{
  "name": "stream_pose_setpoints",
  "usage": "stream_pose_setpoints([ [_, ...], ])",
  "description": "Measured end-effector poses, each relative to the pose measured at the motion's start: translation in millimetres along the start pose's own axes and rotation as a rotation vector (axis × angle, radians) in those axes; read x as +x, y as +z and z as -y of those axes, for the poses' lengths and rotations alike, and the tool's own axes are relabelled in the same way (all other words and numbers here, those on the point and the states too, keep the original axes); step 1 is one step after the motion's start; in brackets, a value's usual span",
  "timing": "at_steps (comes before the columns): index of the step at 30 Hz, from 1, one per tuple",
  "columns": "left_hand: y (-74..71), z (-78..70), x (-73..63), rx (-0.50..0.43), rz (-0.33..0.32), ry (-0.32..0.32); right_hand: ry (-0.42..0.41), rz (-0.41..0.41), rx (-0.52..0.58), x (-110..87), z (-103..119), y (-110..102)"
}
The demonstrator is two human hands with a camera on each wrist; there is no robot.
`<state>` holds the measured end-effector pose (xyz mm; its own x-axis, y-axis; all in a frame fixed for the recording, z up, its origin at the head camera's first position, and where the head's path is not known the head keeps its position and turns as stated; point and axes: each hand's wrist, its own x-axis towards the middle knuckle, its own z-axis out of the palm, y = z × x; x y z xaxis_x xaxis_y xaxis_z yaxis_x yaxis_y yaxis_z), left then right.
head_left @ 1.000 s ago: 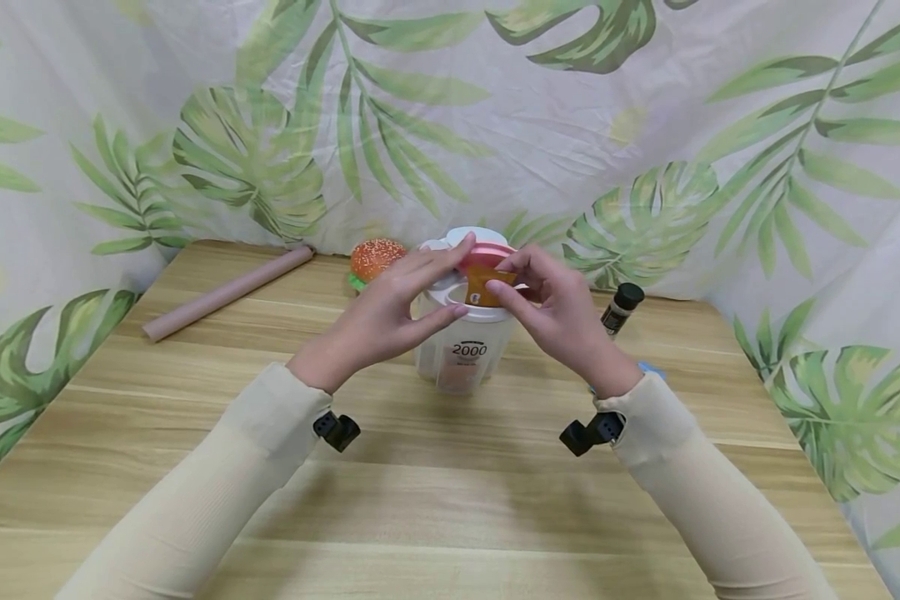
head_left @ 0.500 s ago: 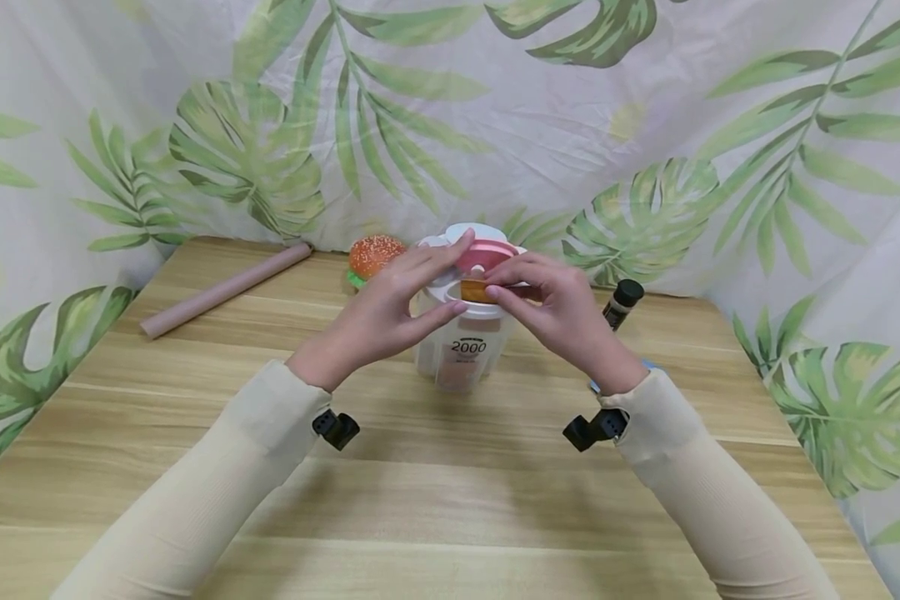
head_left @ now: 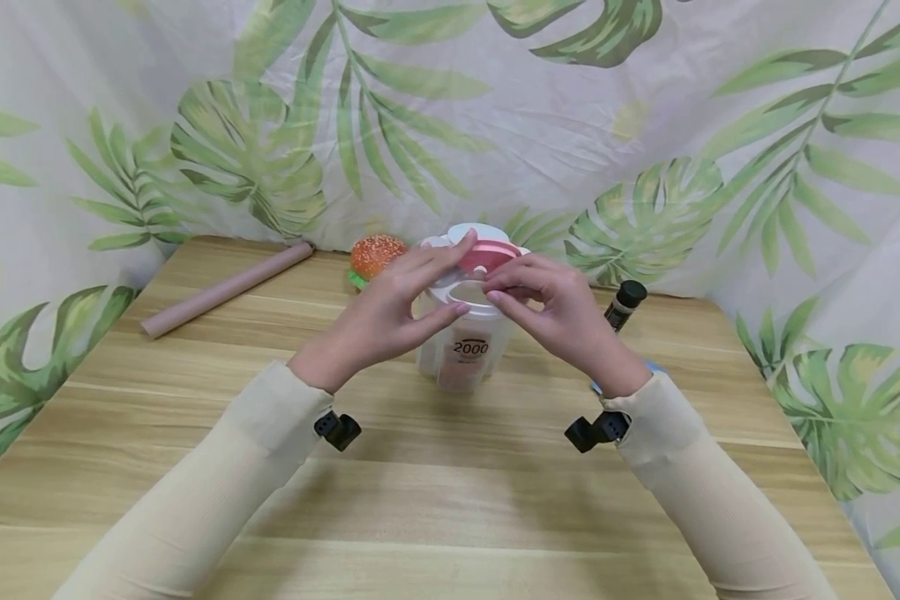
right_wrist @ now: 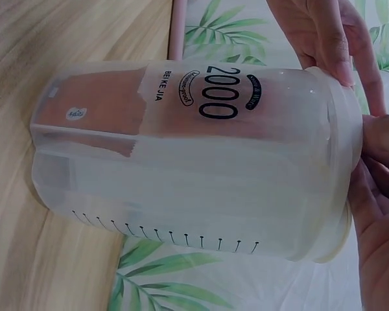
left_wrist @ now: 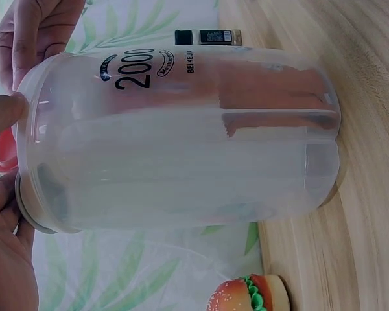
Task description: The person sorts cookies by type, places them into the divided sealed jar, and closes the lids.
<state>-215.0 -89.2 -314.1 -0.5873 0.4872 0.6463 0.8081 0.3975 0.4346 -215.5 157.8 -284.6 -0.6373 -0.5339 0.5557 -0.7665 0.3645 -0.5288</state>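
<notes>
Storage canister [head_left: 468, 360] marked "2000" is standing upright on the wood-grain table [head_left: 420, 508], its long axis running vertically below both hands. An orange-brown sachet [left_wrist: 272, 91] is occupying the canister's front, near its base. The left hand [head_left: 390, 317] is resting spread on the canister's top. The right hand [head_left: 551, 296], nearer the canister's open port [head_left: 467, 293], is bunching its fingertips at the port's right edge; any pinched item cannot be confirmed.

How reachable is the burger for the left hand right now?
Yes, probably: the burger sits beyond the left hand with nothing visible between them, though that hand, on the container, would likely have to leave it first.
</notes>
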Motion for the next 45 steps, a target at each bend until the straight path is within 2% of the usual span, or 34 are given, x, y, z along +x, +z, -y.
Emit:
stream_pose_setpoints([
  [9,0.0,-1.1,2.7,-0.014,-0.011,-0.005,-0.014,-0.048,0.073,-0.2,0.3,-3.2],
  [14,-0.3,-3.0,2.3,-0.024,-0.007,-0.019,-0.012,-0.182,0.084,-0.2,1.2,-5.8],
  [17,0.1,-3.1,2.5,-0.025,-0.013,-0.016,0.034,-0.264,0.084,1.1,1.5,-8.7],
  [19,0.3,-2.9,2.8,-0.021,-0.018,-0.013,0.085,-0.287,0.113,3.1,0.7,-10.7],
  [23,0.5,-1.7,3.5,-0.017,-0.024,-0.005,0.199,-0.236,0.181,10.0,-2.8,-13.9],
  [27,0.3,-0.7,3.8,-0.012,-0.018,-0.001,0.283,-0.167,0.195,16.0,-5.7,-15.2],
  [30,0.4,-1.0,4.3,-0.018,-0.024,0.003,0.322,-0.144,0.209,17.9,-6.2,-17.0],
  [34,3.5,-0.8,6.8,-0.071,-0.058,-0.015,0.353,-0.112,0.227,18.8,-7.3,-20.0],
  [36,4.3,-1.6,8.7,-0.113,-0.072,-0.05,0.358,-0.096,0.229,18.9,-7.9,-20.9],
  [40,2.1,-5.2,13.2,-0.17,-0.068,-0.164,0.363,-0.069,0.224,18.2,-8.5,-22.3],
  [45,-3.6,-10.1,20.3,-0.178,-0.052,-0.279,0.367,-0.033,0.226,18.3,-9.6,-23.8],
])
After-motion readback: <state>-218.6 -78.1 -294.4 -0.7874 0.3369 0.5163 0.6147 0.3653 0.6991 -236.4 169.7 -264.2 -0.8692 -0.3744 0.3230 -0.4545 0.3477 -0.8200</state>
